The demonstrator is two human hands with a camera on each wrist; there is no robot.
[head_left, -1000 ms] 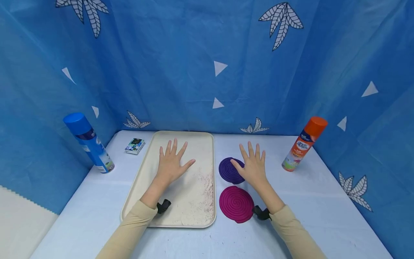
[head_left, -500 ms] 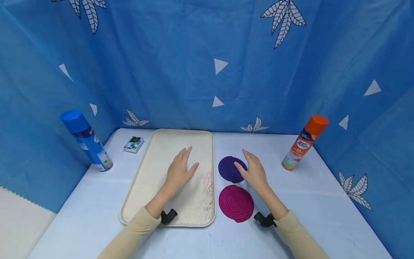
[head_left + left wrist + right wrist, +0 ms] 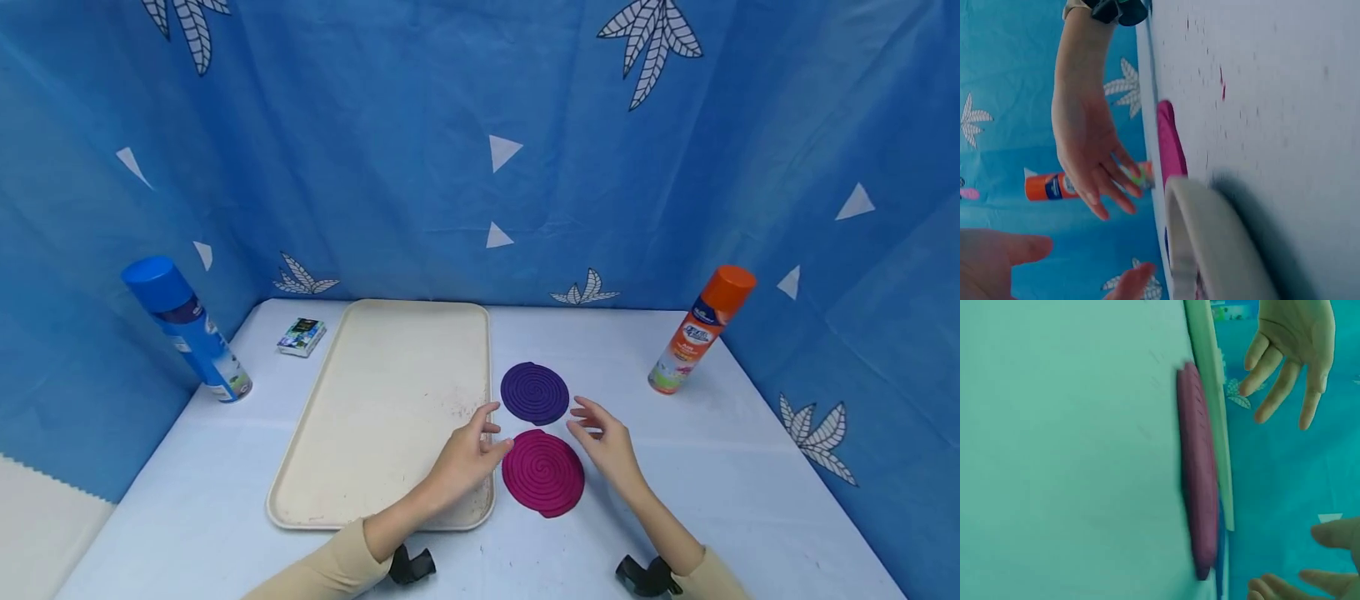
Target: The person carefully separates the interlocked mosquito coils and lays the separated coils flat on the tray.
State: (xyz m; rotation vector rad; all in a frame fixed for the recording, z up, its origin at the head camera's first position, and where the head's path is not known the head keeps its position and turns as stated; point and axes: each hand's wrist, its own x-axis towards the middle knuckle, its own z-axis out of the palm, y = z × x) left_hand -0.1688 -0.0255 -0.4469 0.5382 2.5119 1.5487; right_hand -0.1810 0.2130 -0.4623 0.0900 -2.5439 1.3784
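- The magenta coil (image 3: 543, 472) lies flat on the counter (image 3: 720, 450), just beside the right edge of the cream tray (image 3: 375, 417) and just in front of the purple coil (image 3: 535, 392).
- It is flanked on both sides: the left hand (image 3: 467, 454) is held over the tray's right rim, the right hand (image 3: 606, 446) just off the coil's right edge.
- Both grips are released, fingers loosely spread and bent, nothing held; from the wrist views, each hand (image 3: 1088, 147) (image 3: 1291, 347) appears to hover clear of the coil rather than touch it, though the blur leaves that uncertain.
- The step in hand is judged to be the approach to a two-handed pick-up of the magenta coil, not yet begun.
- For the next move, fingertips would need to be brought under or against opposite edges of the thin disc; a gentle, even hold seems called for, since such a spiral looks brittle.
- Care would be needed at the tray rim, which the coil sits very near.
- An orange-capped spray can (image 3: 693, 333) stands well apart to the right, a blue spray can (image 3: 187, 333) and a small box (image 3: 302, 337) to the left.
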